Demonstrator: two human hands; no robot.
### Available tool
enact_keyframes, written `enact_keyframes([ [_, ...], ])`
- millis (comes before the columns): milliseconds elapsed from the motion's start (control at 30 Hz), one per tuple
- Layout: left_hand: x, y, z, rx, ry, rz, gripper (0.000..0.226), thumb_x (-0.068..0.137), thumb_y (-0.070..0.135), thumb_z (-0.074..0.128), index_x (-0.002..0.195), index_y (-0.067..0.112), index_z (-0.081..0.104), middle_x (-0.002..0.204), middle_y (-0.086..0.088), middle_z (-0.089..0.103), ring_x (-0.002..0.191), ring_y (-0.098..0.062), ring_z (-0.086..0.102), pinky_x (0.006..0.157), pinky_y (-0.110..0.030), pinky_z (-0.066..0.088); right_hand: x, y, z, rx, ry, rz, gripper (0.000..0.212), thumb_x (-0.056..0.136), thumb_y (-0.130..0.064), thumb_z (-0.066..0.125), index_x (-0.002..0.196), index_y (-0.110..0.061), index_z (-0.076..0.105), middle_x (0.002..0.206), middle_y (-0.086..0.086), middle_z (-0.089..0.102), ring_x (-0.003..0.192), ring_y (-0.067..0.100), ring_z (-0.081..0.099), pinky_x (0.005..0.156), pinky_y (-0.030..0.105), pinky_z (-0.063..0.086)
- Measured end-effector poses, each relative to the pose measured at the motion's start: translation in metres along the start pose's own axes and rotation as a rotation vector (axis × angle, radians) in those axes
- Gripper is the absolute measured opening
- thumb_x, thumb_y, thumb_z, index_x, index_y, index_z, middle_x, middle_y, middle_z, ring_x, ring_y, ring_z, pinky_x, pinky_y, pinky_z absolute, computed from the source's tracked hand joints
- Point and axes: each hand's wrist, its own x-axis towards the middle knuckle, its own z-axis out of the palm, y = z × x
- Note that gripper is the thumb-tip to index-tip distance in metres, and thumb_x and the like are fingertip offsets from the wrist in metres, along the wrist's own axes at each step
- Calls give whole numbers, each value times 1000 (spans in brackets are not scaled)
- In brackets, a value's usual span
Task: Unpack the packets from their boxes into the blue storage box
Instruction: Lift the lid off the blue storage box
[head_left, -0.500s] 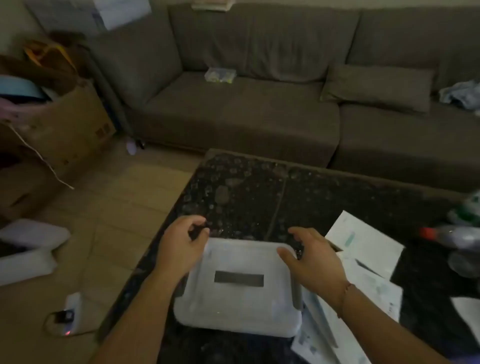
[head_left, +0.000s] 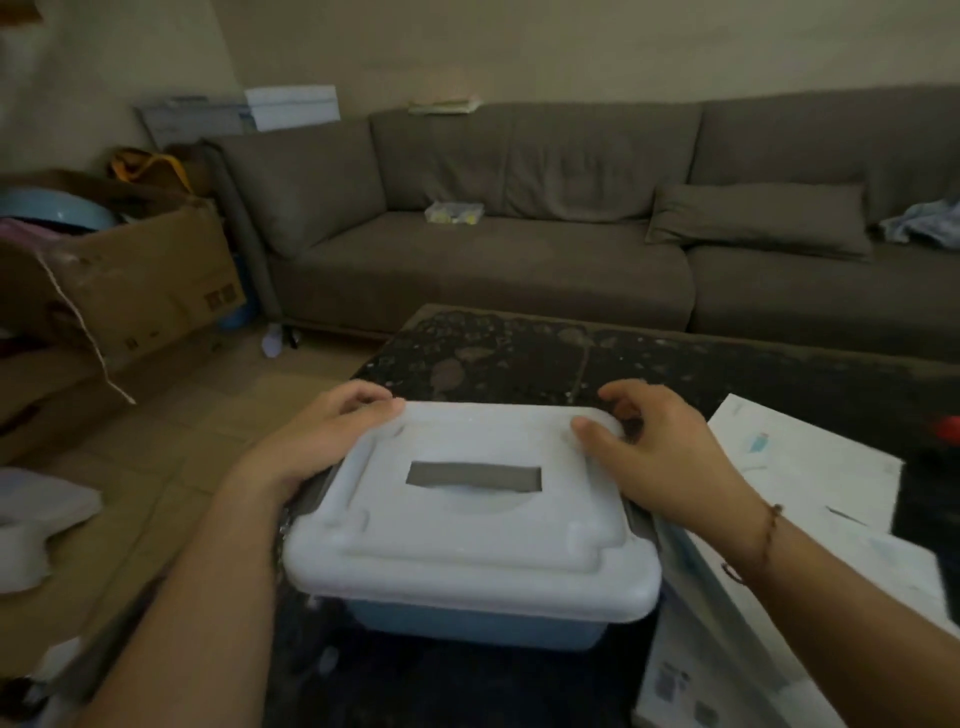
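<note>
Head view: on a dark speckled tabletop (head_left: 519, 358), the blue storage box (head_left: 467, 626) sits with its white lid (head_left: 467, 525) on. The left hand (head_left: 317, 441) and right hand (head_left: 660, 452) each grip a far lid corner, fingers curled over the edge. White packet boxes (head_left: 810, 467) lie just beside it, at right.

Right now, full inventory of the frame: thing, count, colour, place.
storage box: 1, blue, on dark table, near edge
lid: 1, white, closed on the storage box
table: 1, dark speckled, before the sofa
white boxes: at least 2, right of the storage box
sofa: 1, grey-brown, far side
cushion: 1, grey-brown, on sofa
clear container: 1, on sofa seat
cardboard box: 1, brown, left floor
hands: left and right, gripping the lid's far corners
</note>
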Motion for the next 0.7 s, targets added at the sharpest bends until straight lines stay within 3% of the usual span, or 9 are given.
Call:
enact_keyframes([
  [100,-23,-6,-9,94,-1,-98,38,86,55,60,115,30,58,118,6,60,107,-16,57,93,-38,47,-21,-1,-14,-45,-143,112,71,84,-65,54,143,-34,32,133,-2,55,84,9,58,72,26,55],
  [200,-46,-12,-5,159,44,-126,48,92,53,53,130,24,51,131,2,51,114,-16,50,97,-34,38,-39,-12,-15,-85,-229,163,75,89,-58,52,151,-34,18,142,0,50,104,20,62,77,33,59],
  [333,-65,-10,-2,185,99,-98,44,97,49,44,125,18,58,104,7,59,98,-17,53,90,-33,41,-55,-26,-9,-65,-170,176,61,100,-43,40,154,-29,14,148,6,45,123,24,53,100,37,45],
  [433,-83,-18,-10,226,96,-113,42,99,49,37,118,18,58,94,9,57,90,-14,54,82,-33,41,-72,-34,-3,-12,-202,212,58,102,-43,34,154,-30,12,152,5,39,131,25,47,108,40,37],
  [567,-100,-21,-12,218,80,-94,46,101,48,31,127,17,53,105,1,59,93,-14,56,80,-33,42,-86,-41,-1,5,-214,227,56,103,-42,31,154,-33,9,152,3,39,132,24,45,110,42,34],
  [700,-102,-18,-14,228,55,-113,55,101,48,29,138,11,48,127,-8,57,112,-22,55,98,-39,42,-90,-47,-3,-30,-232,245,54,104,-39,28,154,-31,9,154,5,36,135,26,41,112,43,31],
])
